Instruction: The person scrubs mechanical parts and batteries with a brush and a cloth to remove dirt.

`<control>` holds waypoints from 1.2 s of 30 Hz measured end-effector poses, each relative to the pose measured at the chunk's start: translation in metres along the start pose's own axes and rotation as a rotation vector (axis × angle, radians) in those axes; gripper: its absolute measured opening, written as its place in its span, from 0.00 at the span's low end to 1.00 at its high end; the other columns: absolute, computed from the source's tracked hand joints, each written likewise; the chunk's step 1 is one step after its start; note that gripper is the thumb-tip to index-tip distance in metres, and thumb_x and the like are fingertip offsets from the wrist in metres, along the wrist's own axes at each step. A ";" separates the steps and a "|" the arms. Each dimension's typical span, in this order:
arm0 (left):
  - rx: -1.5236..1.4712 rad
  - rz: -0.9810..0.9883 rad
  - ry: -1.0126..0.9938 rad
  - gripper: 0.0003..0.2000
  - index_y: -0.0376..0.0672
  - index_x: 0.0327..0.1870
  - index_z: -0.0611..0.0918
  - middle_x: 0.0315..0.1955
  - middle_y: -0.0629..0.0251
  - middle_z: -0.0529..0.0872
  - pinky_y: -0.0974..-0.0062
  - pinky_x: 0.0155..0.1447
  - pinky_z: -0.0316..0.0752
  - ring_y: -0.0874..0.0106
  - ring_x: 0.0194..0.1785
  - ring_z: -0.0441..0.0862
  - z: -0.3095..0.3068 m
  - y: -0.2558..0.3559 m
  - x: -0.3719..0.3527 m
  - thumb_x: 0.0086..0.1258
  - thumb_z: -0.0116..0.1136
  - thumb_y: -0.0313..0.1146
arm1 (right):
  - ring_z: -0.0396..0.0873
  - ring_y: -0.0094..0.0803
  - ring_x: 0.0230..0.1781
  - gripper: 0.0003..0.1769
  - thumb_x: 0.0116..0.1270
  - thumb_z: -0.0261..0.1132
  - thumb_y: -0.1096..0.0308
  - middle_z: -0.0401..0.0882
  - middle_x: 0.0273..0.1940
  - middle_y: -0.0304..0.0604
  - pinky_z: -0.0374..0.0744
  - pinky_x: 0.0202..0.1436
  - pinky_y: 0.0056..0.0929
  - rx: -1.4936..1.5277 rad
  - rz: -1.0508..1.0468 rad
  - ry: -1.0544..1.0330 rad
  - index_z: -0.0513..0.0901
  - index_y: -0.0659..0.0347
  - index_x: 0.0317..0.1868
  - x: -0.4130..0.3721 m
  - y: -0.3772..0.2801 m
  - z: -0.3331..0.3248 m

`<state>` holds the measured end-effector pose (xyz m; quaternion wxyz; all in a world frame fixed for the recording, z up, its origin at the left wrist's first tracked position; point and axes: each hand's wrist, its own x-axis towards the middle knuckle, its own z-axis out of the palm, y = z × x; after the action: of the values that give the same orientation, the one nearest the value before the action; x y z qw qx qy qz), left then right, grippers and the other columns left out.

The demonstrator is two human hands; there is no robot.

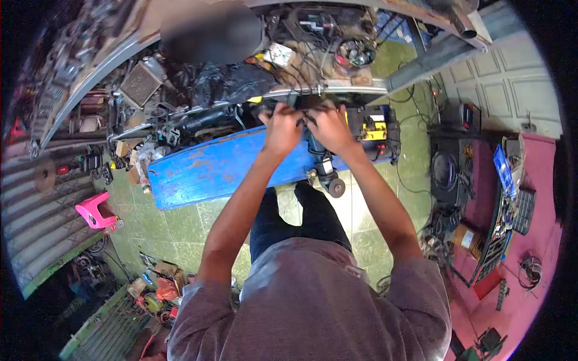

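Side by side, my left hand and my right hand reach over the far edge of a blue bench. Fingers on both hands are curled in. Something small and dark seems to lie between them, too blurred to name. Just below my right hand, an angle grinder rests on the bench, its round disc jutting past the near edge. To the right of my right hand is a black case or tray with a yellow tool or part on it.
A cluttered metal-edged shelf stands beyond the bench, holding a black plastic bag and a bowl of small parts. A pink stool is on the left. A pink table with tools stands right; cables cross the floor.
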<state>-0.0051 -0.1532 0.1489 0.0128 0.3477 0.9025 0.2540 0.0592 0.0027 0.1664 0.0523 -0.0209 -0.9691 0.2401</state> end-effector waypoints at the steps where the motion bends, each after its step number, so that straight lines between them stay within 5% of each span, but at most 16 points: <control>1: -0.011 0.007 -0.019 0.10 0.50 0.40 0.90 0.45 0.72 0.89 0.45 0.59 0.59 0.67 0.61 0.78 0.021 0.004 -0.007 0.56 0.71 0.29 | 0.78 0.50 0.58 0.12 0.66 0.67 0.60 0.87 0.45 0.48 0.72 0.58 0.66 -0.049 -0.012 0.081 0.86 0.59 0.41 -0.016 0.011 0.018; 4: -0.032 -0.027 -0.267 0.16 0.49 0.47 0.87 0.50 0.67 0.88 0.36 0.61 0.59 0.63 0.63 0.76 0.078 0.013 -0.032 0.56 0.72 0.30 | 0.78 0.50 0.58 0.13 0.61 0.69 0.61 0.86 0.47 0.47 0.73 0.57 0.64 -0.064 0.140 -0.151 0.85 0.58 0.43 -0.059 0.048 0.045; 7: -0.054 -0.025 -0.298 0.17 0.48 0.48 0.86 0.51 0.67 0.87 0.37 0.61 0.59 0.63 0.63 0.75 0.120 0.031 -0.053 0.55 0.72 0.30 | 0.77 0.50 0.60 0.14 0.61 0.69 0.60 0.85 0.49 0.48 0.72 0.59 0.65 -0.082 0.208 -0.098 0.85 0.58 0.44 -0.100 0.074 0.070; 12: -0.116 -0.071 -0.359 0.28 0.48 0.60 0.81 0.60 0.64 0.81 0.42 0.61 0.58 0.61 0.69 0.70 0.167 0.054 -0.078 0.54 0.74 0.31 | 0.66 0.49 0.69 0.44 0.54 0.77 0.61 0.71 0.67 0.47 0.64 0.68 0.62 -0.125 0.448 -0.203 0.70 0.49 0.72 -0.141 0.101 0.086; 16: -0.130 -0.005 -0.326 0.32 0.49 0.65 0.79 0.67 0.65 0.74 0.43 0.66 0.55 0.60 0.72 0.66 0.184 0.073 -0.065 0.55 0.75 0.35 | 0.68 0.50 0.64 0.48 0.55 0.78 0.55 0.73 0.65 0.49 0.65 0.63 0.59 -0.191 0.447 -0.107 0.66 0.45 0.76 -0.156 0.135 0.088; 24: -0.077 -0.095 -0.141 0.31 0.50 0.65 0.79 0.62 0.63 0.76 0.47 0.65 0.57 0.59 0.68 0.68 0.198 0.068 -0.042 0.57 0.75 0.37 | 0.67 0.51 0.66 0.47 0.57 0.78 0.54 0.71 0.66 0.51 0.63 0.67 0.61 -0.148 0.458 -0.125 0.67 0.45 0.76 -0.167 0.157 0.089; 30: -0.090 -0.044 -0.262 0.23 0.51 0.59 0.82 0.58 0.66 0.77 0.47 0.61 0.57 0.60 0.68 0.69 0.204 0.048 -0.077 0.59 0.71 0.33 | 0.66 0.51 0.69 0.43 0.56 0.77 0.53 0.66 0.70 0.52 0.64 0.63 0.72 -0.175 0.463 -0.219 0.71 0.46 0.73 -0.187 0.120 0.103; 36: -0.129 0.031 -0.402 0.25 0.51 0.62 0.79 0.63 0.70 0.77 0.47 0.63 0.55 0.61 0.71 0.68 0.203 0.006 -0.105 0.60 0.65 0.28 | 0.67 0.48 0.67 0.46 0.54 0.76 0.50 0.68 0.69 0.50 0.64 0.63 0.63 -0.124 0.442 -0.194 0.70 0.46 0.74 -0.212 0.089 0.124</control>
<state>0.1192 -0.1249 -0.0409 0.2109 0.4037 0.8582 0.2367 0.2579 0.0101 -0.0033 -0.0962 -0.2125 -0.9544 0.1865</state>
